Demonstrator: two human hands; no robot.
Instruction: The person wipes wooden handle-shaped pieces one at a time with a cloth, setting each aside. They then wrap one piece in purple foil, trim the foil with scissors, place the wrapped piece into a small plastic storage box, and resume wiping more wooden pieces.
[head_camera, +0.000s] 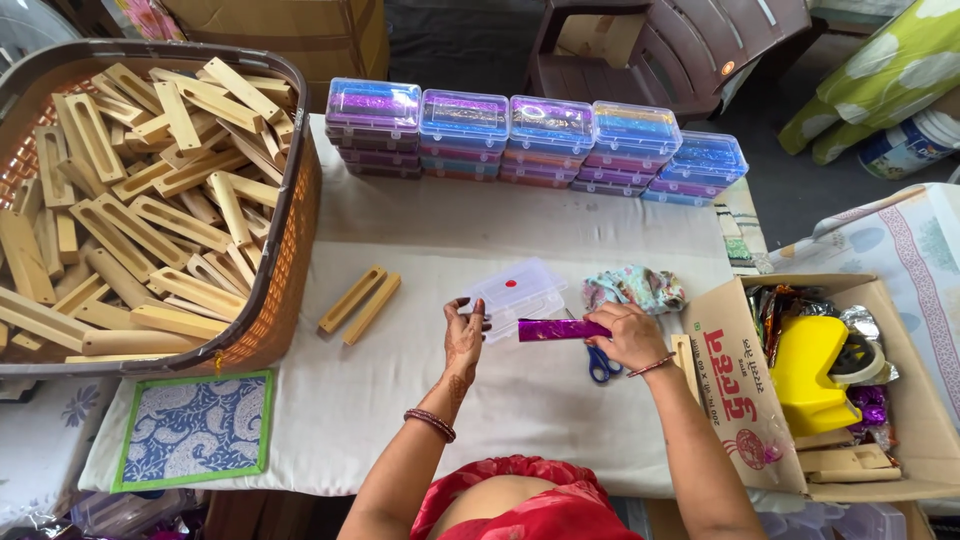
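Note:
My right hand (628, 335) grips a long block wrapped in shiny purple foil (560, 329), held level above the white cloth. My left hand (464, 332) is raised beside the block's left end, fingers apart, palm toward it, holding nothing. Just behind both hands lies an open clear plastic case (513, 293) with a red dot on it. Blue-handled scissors (601, 364) lie under my right hand. Two bare wooden slotted blocks (360, 305) rest on the cloth to the left.
A brown basket (283, 250) full of wooden blocks stands at the left. Stacks of clear cases (540, 140) with coloured foil line the table's back. A cardboard box (735, 390) with a yellow tape dispenser sits right. A crumpled cloth (634, 287) and a blue patterned mat (195, 428) lie nearby.

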